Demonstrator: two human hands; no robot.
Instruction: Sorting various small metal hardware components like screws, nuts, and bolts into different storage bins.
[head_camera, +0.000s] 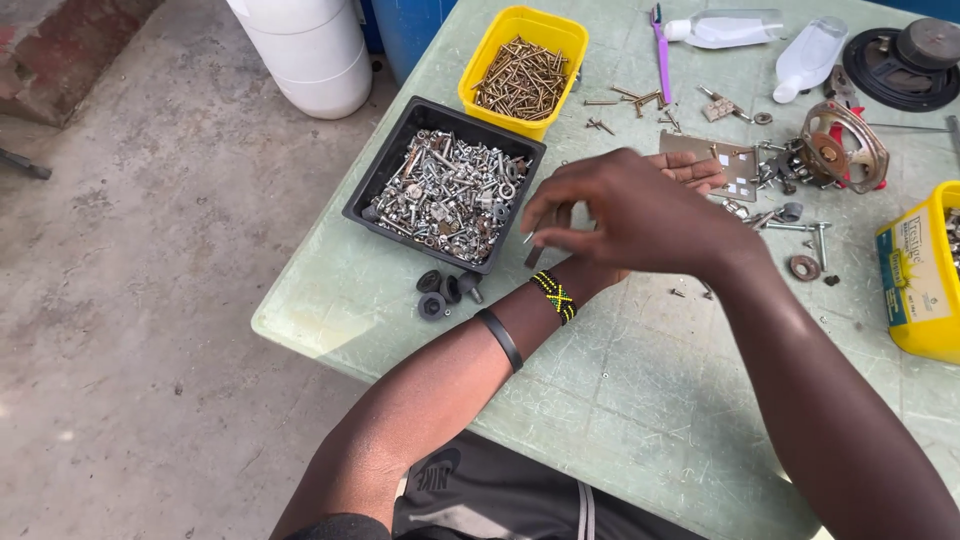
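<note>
A white drum (312, 50) stands on the concrete floor (120, 300) left of the pale green table (640, 400), whose rounded near-left corner has bare floor beside it. A black tray (372, 190) of silver bolts and nuts sits beside a yellow tub (477, 70) of brass screws. The right hand (640, 215) pinches a small screw (529, 236) over the table; the left hand (695, 168), mostly hidden behind it, shows loosely curled fingertips. A yellow box (915, 285) with a pale label lies at the right edge.
</note>
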